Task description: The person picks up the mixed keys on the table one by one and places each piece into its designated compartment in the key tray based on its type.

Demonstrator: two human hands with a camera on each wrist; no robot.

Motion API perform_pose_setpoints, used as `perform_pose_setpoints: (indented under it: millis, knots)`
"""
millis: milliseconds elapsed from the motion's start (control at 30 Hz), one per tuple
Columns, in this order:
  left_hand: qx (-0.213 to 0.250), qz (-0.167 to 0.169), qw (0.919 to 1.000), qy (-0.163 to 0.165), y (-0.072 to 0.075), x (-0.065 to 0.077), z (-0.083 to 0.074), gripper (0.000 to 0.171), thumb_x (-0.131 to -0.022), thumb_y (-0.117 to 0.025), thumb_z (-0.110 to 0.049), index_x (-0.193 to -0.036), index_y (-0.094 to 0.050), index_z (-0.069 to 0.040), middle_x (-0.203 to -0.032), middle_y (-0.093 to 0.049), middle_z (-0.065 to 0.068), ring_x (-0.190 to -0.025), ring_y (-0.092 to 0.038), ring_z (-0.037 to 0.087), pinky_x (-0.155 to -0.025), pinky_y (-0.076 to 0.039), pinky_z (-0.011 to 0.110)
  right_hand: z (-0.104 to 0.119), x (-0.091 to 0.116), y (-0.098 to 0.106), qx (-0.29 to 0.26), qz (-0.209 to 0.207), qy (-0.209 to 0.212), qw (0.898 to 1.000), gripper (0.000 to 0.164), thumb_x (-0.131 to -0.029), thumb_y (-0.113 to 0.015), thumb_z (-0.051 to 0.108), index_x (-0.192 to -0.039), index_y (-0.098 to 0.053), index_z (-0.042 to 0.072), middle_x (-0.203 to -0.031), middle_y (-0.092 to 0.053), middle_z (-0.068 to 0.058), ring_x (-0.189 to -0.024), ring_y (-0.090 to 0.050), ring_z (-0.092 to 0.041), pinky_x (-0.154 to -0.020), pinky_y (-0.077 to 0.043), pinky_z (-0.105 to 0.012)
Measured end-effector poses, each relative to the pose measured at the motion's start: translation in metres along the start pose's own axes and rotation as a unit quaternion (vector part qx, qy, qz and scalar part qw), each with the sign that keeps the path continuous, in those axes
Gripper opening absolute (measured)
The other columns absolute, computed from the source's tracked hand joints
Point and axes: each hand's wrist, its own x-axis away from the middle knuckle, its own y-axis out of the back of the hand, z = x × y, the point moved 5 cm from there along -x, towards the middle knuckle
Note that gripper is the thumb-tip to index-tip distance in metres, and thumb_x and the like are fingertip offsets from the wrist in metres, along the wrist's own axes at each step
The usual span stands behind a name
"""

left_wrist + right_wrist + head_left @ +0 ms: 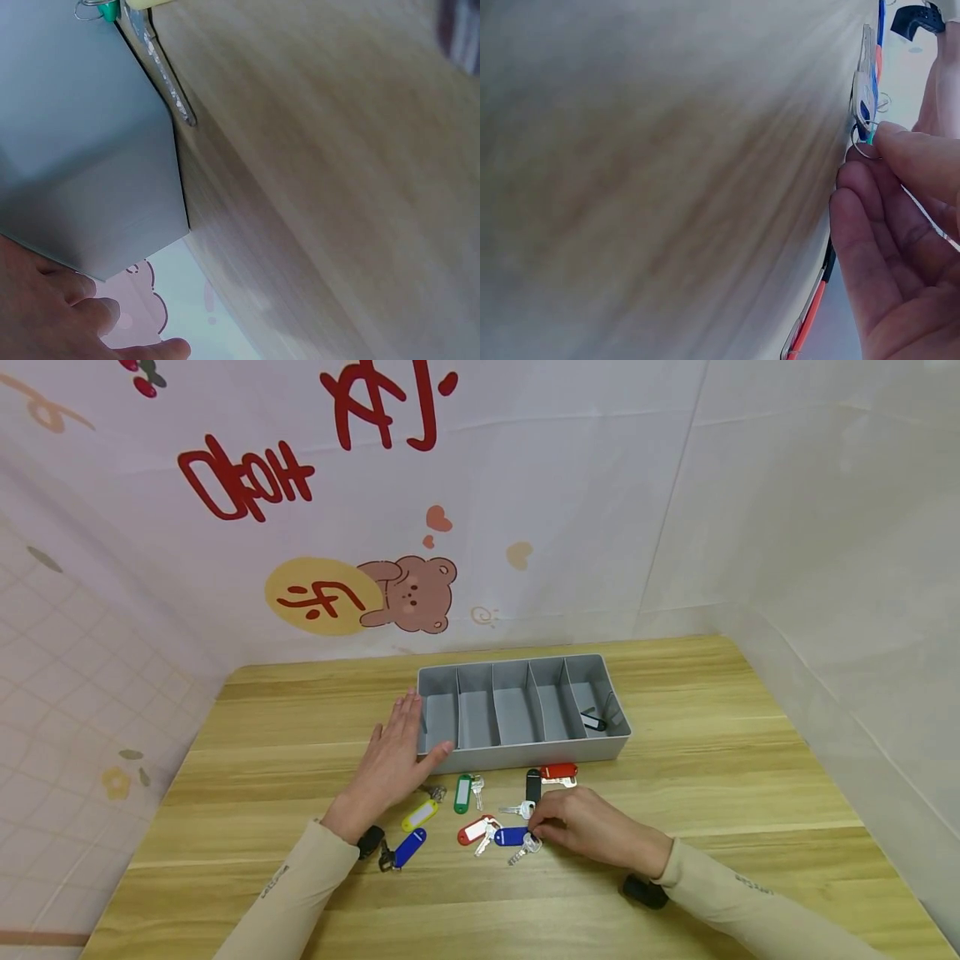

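My left hand (390,764) touches the left end of a grey tray (525,752) with compartments, its fingers stretched out and thumb along the front wall. Near the tray's front right, my right hand (588,825) pinches the metal ring (864,152) of a key with a blue tag (512,837) between thumb and forefinger. The key (522,852) still lies on or very close to the table. A black-tagged key (593,722) sits in the tray's far-right compartment.
On the wooden table (712,760) lie more tagged keys: green (462,794), yellow (419,815), another blue (410,848), red with a white label (473,831), black (533,786) and red (559,771). A printed cloth wall (585,543) stands behind the table.
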Motion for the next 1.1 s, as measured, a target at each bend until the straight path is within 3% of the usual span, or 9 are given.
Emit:
perform_pose_setpoints:
  millis: [267, 600, 867, 1100]
  knots:
    - [-0.001, -0.003, 1.0, -0.001, 0.0, 0.0, 0.0, 0.098, -0.103, -0.044, -0.066, -0.164, -0.011, 0.003, -0.172, -0.008, 0.019, -0.158, -0.011, 0.038, -0.116, -0.022, 0.072, 0.001, 0.006, 0.009, 0.009, -0.046, 0.006, 0.999, 0.011, -0.093, -0.078, 0.007, -0.097, -0.078, 0.017, -0.095, -0.073, 0.012, -0.088, -0.066, 0.0, -0.079, -0.057, -0.024]
    - [0.0, 0.002, 1.0, 0.002, -0.001, 0.0, 0.0, 0.099, -0.103, -0.044, -0.067, -0.164, -0.01, 0.002, -0.173, -0.005, 0.017, -0.158, -0.009, 0.037, -0.116, -0.02, 0.072, 0.003, 0.013, 0.025, -0.059, -0.091, -0.011, 0.994, 0.013, -0.094, -0.076, 0.006, -0.101, -0.077, 0.017, -0.097, -0.074, 0.014, -0.086, -0.065, 0.001, -0.075, -0.057, -0.022]
    - [0.002, 0.002, 1.0, 0.003, -0.001, 0.0, 0.0, 0.099, -0.102, -0.044, -0.067, -0.164, -0.011, 0.002, -0.173, -0.005, 0.017, -0.158, -0.01, 0.038, -0.116, -0.019, 0.073, 0.006, 0.015, 0.04, -0.048, -0.133, 0.002, 0.99, 0.016, -0.09, -0.078, 0.002, -0.099, -0.075, 0.015, -0.095, -0.071, 0.013, -0.083, -0.063, 0.0, -0.073, -0.056, -0.023]
    - [0.0, 0.001, 1.0, 0.003, -0.001, 0.0, 0.0, 0.099, -0.102, -0.044, -0.067, -0.165, -0.01, 0.002, -0.173, -0.006, 0.017, -0.158, -0.01, 0.037, -0.116, -0.02, 0.072, 0.007, 0.014, 0.058, -0.046, -0.184, 0.031, 0.981, 0.024, -0.085, -0.08, -0.006, -0.099, -0.075, 0.013, -0.095, -0.073, 0.009, -0.085, -0.067, -0.006, -0.078, -0.054, -0.017]
